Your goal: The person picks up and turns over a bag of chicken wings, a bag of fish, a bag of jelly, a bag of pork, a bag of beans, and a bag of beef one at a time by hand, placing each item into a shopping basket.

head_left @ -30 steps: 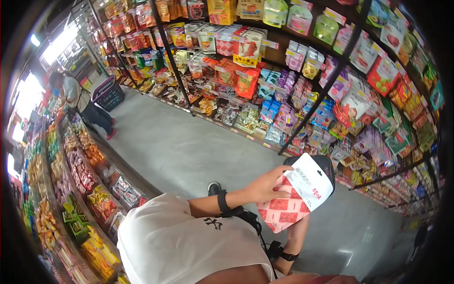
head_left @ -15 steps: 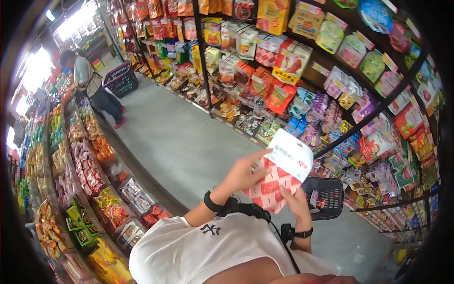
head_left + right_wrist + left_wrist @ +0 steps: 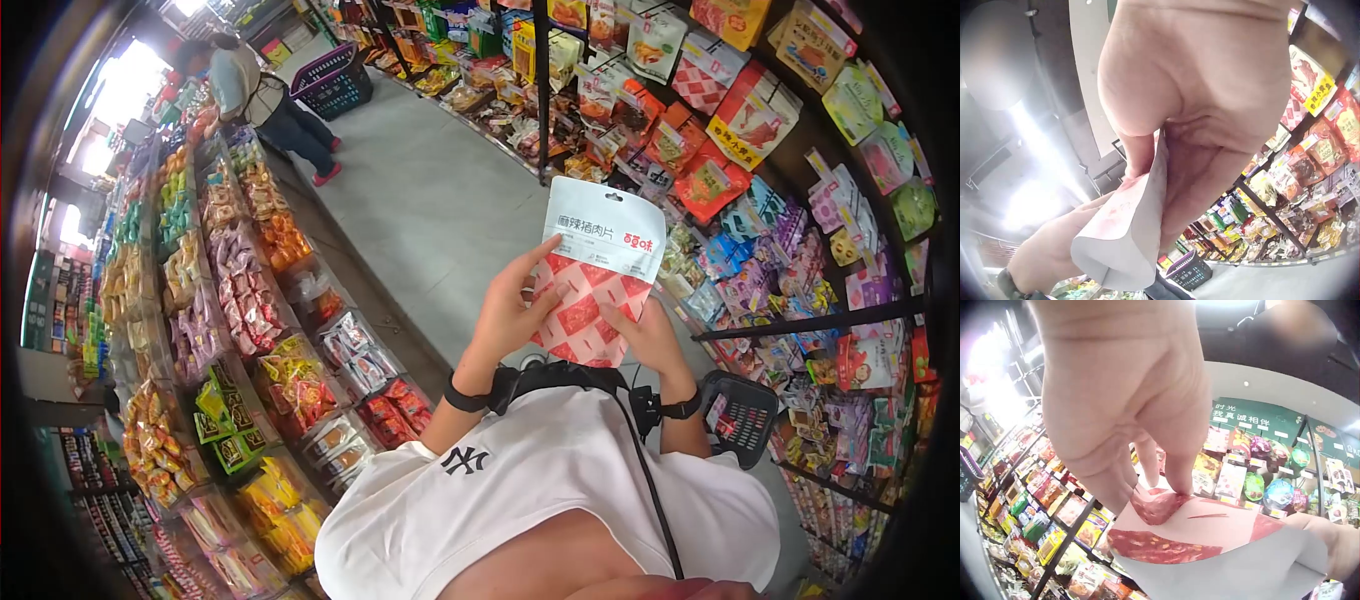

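Note:
A white pouch with a red and pink checked lower part [image 3: 585,300] is held upright in front of the chest, its printed face toward the head camera. The left hand [image 3: 510,310] grips its left edge, thumb on the front. On its right edge the right hand [image 3: 650,335] pinches it, thumb on the front and fingers behind, hidden in the head view. From the left wrist, the left hand [image 3: 1129,406] has its fingertips on the pouch [image 3: 1166,547]. The right wrist view has the pouch [image 3: 1122,231] between thumb and fingers of the right hand [image 3: 1197,94].
Shelves of hanging snack bags [image 3: 710,180] stand along the right. Bins of wrapped snacks [image 3: 240,290] run along the left. A dark basket [image 3: 745,415] is at the lower right. A person [image 3: 265,105] stands at the upper left near a purple-rimmed basket [image 3: 335,85]. Grey floor [image 3: 420,170] lies between.
The head view has turned, so shelves, bins and the standing person appear further right. The pouch is more upright and nearer the view's middle. The right hand, earlier mostly behind the pouch, now shows its thumb on the front.

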Motion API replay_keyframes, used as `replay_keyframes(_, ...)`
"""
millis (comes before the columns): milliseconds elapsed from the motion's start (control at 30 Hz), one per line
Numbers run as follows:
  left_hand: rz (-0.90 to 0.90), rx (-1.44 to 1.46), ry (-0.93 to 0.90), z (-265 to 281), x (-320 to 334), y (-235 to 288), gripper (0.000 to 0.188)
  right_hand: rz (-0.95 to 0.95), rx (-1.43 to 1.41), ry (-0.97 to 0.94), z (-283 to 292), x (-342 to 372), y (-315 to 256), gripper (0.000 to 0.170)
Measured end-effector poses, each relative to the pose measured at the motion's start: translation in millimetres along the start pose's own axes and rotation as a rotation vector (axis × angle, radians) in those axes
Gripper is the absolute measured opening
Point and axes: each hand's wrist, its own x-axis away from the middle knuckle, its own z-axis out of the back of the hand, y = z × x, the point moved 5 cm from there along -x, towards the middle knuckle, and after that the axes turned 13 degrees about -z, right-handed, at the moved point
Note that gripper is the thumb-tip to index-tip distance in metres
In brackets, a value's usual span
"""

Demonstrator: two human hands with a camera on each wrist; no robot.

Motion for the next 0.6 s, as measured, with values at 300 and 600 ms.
replay_keyframes(300, -0.181, -0.288, -0.277, -56.3, -120.9, -34.1, 0.069, 0.126, -0.016, 0.205, 86.9, -88.4, -3.9, 0.03)
replay_keyframes(600, -0.349, -0.282, -0.494, -141.8, -301.5, -77.3, 0.068, 0.174, -0.167, 0.291, 214.2, -200.3, -1.8, 0.032)
